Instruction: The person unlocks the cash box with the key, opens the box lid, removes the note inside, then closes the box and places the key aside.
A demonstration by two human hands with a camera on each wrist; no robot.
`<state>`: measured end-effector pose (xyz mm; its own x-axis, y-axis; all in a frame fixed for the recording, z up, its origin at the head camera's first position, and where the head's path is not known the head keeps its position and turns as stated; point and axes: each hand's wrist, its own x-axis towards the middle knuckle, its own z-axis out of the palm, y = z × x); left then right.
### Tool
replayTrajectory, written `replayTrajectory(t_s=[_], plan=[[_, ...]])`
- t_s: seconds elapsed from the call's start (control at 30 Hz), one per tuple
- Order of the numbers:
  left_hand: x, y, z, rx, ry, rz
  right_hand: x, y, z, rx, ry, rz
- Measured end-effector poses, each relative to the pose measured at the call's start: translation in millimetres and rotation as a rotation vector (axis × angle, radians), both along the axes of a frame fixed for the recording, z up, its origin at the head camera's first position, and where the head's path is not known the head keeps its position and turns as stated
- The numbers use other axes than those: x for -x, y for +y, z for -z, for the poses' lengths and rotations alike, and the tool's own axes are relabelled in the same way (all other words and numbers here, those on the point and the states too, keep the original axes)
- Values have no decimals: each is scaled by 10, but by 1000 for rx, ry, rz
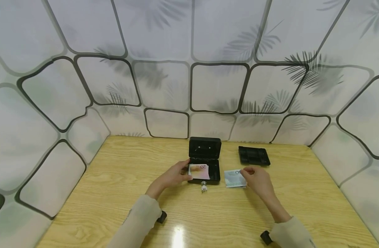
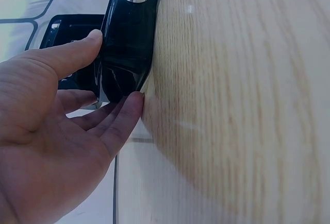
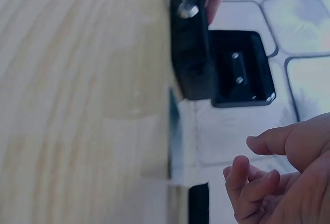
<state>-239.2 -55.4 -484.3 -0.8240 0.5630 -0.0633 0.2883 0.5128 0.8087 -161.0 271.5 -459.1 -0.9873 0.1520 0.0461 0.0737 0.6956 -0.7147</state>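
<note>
A black cash box stands on the table with its lid raised. Pink-orange banknotes marked 20 lie in its left part. My left hand holds the box's left side, thumb at the front rim and fingertips against the side wall. Blue-green banknotes lie flat on the table to the right of the box. Over their upper right corner is my right hand; in the right wrist view its thumb and loosely bent fingers are apart with nothing visible between them.
Keys hang at the lock on the box's front. A black compartment tray lies at the back right of the wooden table. Patterned cloth walls enclose the back and sides.
</note>
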Motion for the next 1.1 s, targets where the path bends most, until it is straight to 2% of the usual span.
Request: replayTrajectory(t_s=[0.3, 0.6, 0.77, 0.97, 1.1], plan=[[-7, -3, -3, -12, -11, -3, 33, -320, -170, 155, 15, -56], [-14, 0, -11, -12, -10, -3, 186, -648, -144, 254, -15, -110], [-16, -1, -6, -15, -18, -7, 297, -772, -78, 231, -75, -147], [-13, 3, -3, -18, -23, -10, 391, -902, -80, 161, -166, -170], [-10, 3, -9, -21, -30, -11, 417, -955, -77, 161, -196, -182]])
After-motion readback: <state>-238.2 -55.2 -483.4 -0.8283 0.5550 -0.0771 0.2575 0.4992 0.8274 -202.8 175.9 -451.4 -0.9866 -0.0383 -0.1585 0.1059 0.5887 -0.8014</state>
